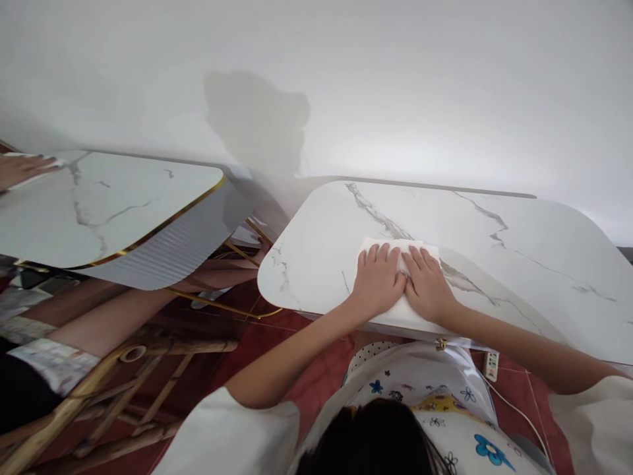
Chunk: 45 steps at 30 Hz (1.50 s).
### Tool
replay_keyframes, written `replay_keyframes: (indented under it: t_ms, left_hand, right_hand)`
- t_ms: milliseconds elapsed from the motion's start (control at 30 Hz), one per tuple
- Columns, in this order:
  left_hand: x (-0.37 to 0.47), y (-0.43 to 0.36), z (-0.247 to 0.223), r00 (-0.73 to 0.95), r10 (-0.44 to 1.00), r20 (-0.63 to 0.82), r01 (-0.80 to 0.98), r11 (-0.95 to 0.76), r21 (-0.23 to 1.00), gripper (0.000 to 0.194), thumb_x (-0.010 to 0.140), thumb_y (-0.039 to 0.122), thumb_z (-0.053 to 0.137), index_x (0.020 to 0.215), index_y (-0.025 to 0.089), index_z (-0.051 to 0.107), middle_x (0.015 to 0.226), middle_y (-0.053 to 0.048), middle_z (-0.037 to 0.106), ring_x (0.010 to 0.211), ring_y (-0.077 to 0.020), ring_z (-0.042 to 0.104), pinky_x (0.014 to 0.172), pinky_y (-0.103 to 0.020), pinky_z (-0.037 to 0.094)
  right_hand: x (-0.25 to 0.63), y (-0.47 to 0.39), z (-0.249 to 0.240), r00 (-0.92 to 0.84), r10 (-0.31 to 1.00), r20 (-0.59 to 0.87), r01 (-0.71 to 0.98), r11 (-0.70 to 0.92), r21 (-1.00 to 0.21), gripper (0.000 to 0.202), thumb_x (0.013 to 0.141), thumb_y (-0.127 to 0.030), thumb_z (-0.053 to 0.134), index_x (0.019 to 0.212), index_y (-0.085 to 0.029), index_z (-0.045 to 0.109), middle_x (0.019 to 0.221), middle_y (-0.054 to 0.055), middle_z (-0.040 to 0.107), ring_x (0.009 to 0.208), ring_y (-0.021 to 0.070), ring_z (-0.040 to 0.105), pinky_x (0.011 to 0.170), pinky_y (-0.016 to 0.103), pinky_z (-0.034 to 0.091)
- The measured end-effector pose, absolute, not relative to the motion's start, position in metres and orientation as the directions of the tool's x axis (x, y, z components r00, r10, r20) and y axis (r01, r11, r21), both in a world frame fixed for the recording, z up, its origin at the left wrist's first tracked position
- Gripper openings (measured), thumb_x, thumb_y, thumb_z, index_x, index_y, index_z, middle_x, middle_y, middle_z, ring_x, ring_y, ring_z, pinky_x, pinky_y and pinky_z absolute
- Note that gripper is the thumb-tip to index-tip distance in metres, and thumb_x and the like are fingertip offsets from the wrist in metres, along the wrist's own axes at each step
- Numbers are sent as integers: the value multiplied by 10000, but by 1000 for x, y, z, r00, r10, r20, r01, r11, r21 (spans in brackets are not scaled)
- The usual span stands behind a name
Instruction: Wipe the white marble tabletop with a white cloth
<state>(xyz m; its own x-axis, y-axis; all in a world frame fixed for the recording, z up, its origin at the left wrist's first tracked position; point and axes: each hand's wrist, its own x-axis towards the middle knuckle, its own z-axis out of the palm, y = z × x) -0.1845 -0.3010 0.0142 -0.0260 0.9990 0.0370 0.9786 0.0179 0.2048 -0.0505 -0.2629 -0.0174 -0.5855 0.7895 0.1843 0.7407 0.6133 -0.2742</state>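
A white cloth or tissue (403,306) lies near the front edge of a white marble-patterned tabletop (306,244). My left hand (378,277) rests flat on its left part, fingers spread a little and pointing away from me. Beside it, my right hand (427,282) presses flat on the right part, fingers also apart. The thumbs meet or nearly meet in the middle. Whether the sheet is cloth or paper cannot be told.
At the left stands a second marble-patterned table (133,204) with a gold edge, where another person's hand (24,169) rests on something white. Below are that person's legs and a wooden chair (163,346). A power strip (491,365) with a cable is at the lower right.
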Motion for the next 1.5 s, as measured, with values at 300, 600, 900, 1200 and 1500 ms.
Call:
replay_keyframes:
  t_ms: [300, 600, 900, 1200, 1500]
  left_hand:
    - [-205, -239, 8, 36, 992, 119, 969, -64, 239, 458, 893, 247, 390, 1331, 177, 504, 1428, -130, 514, 1335, -300, 412, 1126, -501, 300]
    - [-222, -175, 5, 13, 984, 176, 953, -65, 297, 428, 880, 244, 386, 1282, 208, 528, 1361, -109, 573, 1287, -290, 466, 1114, -480, 305]
    - [-239, -115, -3, 50, 980, 192, 974, -90, 208, 440, 922, 257, 335, 1328, 196, 495, 1381, -126, 554, 1276, -307, 461, 1069, -486, 323]
    - [-241, -73, -2, -9, 985, 171, 976, -29, 216, 458, 933, 244, 316, 1354, 206, 490, 1409, -130, 539, 1303, -301, 439, 1105, -488, 294]
    - [-245, -52, -4, -12, 986, 165, 970, -28, 242, 459, 936, 255, 317, 1361, 211, 487, 1434, -112, 528, 1329, -298, 422, 1113, -483, 285]
  right_hand:
    - [-70, -209, -14, -541, 819, 189, 758, 573, -312, 530, 931, -226, 350, 1433, -107, 475, 1555, 162, 409, 1447, 352, 330, 1169, 542, 271]
    - [-88, -145, -8, -537, 824, 181, 763, 566, -312, 513, 926, -199, 358, 1413, -108, 489, 1551, 146, 419, 1436, 316, 345, 1173, 492, 274]
    - [-104, -85, -11, -536, 811, 234, 767, 584, -266, 493, 916, -204, 358, 1377, -109, 504, 1504, 135, 475, 1390, 319, 392, 1141, 475, 320]
    - [-108, -37, -10, -556, 790, 257, 721, 613, -324, 496, 892, -213, 377, 1357, -110, 517, 1485, 143, 498, 1365, 320, 410, 1131, 497, 334]
    - [-110, -19, -7, -549, 801, 238, 720, 598, -352, 477, 905, -216, 382, 1348, -98, 515, 1429, 149, 542, 1338, 300, 442, 1124, 460, 344]
